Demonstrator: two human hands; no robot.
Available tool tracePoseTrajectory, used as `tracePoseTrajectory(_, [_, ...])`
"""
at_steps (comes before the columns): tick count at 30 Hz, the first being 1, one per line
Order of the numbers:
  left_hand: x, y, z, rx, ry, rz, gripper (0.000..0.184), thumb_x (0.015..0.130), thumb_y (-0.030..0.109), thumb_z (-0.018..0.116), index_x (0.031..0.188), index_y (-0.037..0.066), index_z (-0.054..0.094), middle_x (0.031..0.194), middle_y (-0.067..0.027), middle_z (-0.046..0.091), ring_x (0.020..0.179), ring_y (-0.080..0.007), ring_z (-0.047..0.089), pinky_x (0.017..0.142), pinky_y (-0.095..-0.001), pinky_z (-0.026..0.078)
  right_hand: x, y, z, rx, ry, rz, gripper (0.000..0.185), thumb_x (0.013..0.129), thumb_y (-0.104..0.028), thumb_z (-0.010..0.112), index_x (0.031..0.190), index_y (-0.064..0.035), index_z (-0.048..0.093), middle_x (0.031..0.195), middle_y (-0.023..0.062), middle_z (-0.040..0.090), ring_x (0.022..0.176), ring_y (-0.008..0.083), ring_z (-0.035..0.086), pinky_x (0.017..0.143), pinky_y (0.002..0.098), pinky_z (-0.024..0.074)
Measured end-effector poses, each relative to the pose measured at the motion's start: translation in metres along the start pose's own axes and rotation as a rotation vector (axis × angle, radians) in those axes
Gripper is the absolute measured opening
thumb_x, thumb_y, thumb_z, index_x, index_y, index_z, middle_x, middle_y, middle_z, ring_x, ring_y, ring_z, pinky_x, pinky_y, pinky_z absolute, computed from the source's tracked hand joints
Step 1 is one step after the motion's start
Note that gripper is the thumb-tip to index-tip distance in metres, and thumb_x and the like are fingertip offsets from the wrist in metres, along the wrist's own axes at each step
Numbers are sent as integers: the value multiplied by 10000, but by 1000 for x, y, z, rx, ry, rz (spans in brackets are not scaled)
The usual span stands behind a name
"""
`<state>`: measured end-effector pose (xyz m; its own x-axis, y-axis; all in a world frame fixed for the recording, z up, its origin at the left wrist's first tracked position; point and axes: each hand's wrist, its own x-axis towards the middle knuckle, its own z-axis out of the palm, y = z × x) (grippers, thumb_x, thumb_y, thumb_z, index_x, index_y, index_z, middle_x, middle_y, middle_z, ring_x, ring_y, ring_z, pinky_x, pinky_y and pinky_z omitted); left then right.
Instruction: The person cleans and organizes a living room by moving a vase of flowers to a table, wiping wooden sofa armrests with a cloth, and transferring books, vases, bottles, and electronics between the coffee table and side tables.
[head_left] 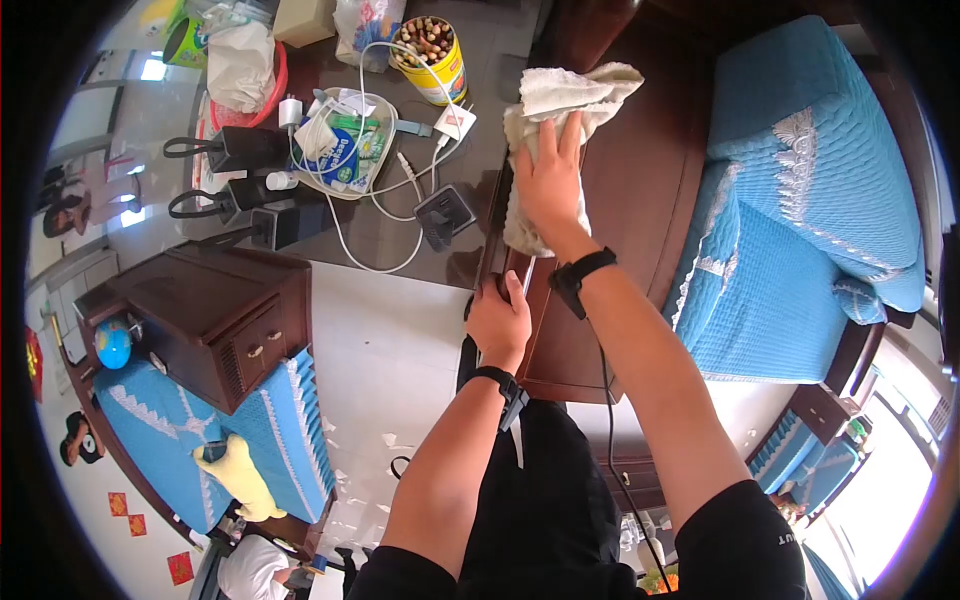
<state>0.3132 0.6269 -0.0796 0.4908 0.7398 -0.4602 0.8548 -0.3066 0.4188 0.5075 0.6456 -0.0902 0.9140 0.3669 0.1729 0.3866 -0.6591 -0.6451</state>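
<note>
A cream cloth (570, 92) lies partly folded on the dark brown wooden surface beside the table. My right hand (548, 185) presses on the cloth with its fingers stretched out. Lower and to the left, my left hand (500, 322) is at the edge of the dark wood, its fingers curled round or behind the corner; what they hold, if anything, is hidden. A black band circles each wrist. Left of the cloth, white cables (343, 232) and a black adapter (444, 216) lie on the grey tabletop (335, 75).
A tray of packets (378, 150), a yellow tub of sticks (440, 75), black boxes (250, 150) and a red basket (276, 88) stand on the table. Blue cushions (760, 270) are at the right. A brown cabinet (200, 310) stands lower left, with a person (255, 570) below.
</note>
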Motion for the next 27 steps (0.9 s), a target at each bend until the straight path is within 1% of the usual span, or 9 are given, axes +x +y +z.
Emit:
tracePoseTrajectory(1, [1,-2,2,5,19,-6,453,994,473,455,1051,63,639,955,-214,692,869,-433,673,717,-534,552,-8,-6,-5,-15,-40,-7,548,920,-153,602,1414,10,431,1540,378,218,1421,542,265,1155,515,321])
tracePoseTrajectory(6, [-1,-9,1,-38,33,73,403,982,439,496,1067,62,610,959,-213,678,874,-435,666,721,-536,548,-74,-22,-21,-163,-255,-58,664,874,-118,625,1478,-21,366,1553,370,165,1437,568,191,1183,537,281])
tracePoseTrajectory(10, [0,-7,-4,-92,9,48,421,993,431,486,1065,33,604,994,-219,670,895,-435,662,738,-534,542,-69,-23,-23,-166,-255,-123,680,867,-125,634,1480,-15,361,1547,378,165,1439,572,176,1193,543,259])
tracePoseTrajectory(12, [-2,-4,-13,-128,-41,-5,429,1006,402,466,1089,12,623,1012,-245,672,907,-459,652,762,-551,523,-59,-20,-18,-213,-257,-128,640,921,-140,586,1493,-1,334,1555,395,117,1446,587,130,1191,557,239])
tracePoseTrajectory(16, [-4,-24,-12,-182,-14,-2,420,1000,398,501,1068,11,648,1010,-258,680,913,-456,660,770,-535,531,-41,-18,-3,-253,-141,-123,649,927,-136,574,1520,-55,324,1572,356,139,1466,535,150,1190,509,267])
tracePoseTrajectory(18, [-2,-44,-16,-404,26,215,378,992,369,548,1053,18,674,994,-250,696,895,-431,682,766,-493,548,-48,-20,-2,-225,-132,-127,661,902,-127,583,1506,-23,335,1556,376,154,1451,543,178,1185,517,271])
tracePoseTrajectory(20, [-12,-60,-36,-643,109,262,218,940,210,679,1022,9,679,893,-149,730,792,-272,724,690,-390,557,-62,-21,-7,-208,-127,-127,673,878,-117,592,1492,8,346,1540,397,170,1437,552,205,1181,525,275])
tracePoseTrajectory(23, [-12,-52,-97,-653,115,199,290,879,170,759,1093,11,645,946,-108,718,844,-232,707,717,-360,554,-118,-38,-11,-151,-139,-56,661,896,-120,576,1498,7,336,1547,398,152,1435,553,211,1182,515,277])
tracePoseTrajectory(27, [47,-20,-128,-501,455,685,631,758,157,854,1283,13,534,1151,-124,635,1051,-276,631,892,-398,516,-216,-61,-18,-168,-197,31,642,912,-124,570,1493,16,336,1532,416,171,1406,589,245,1153,559,310])
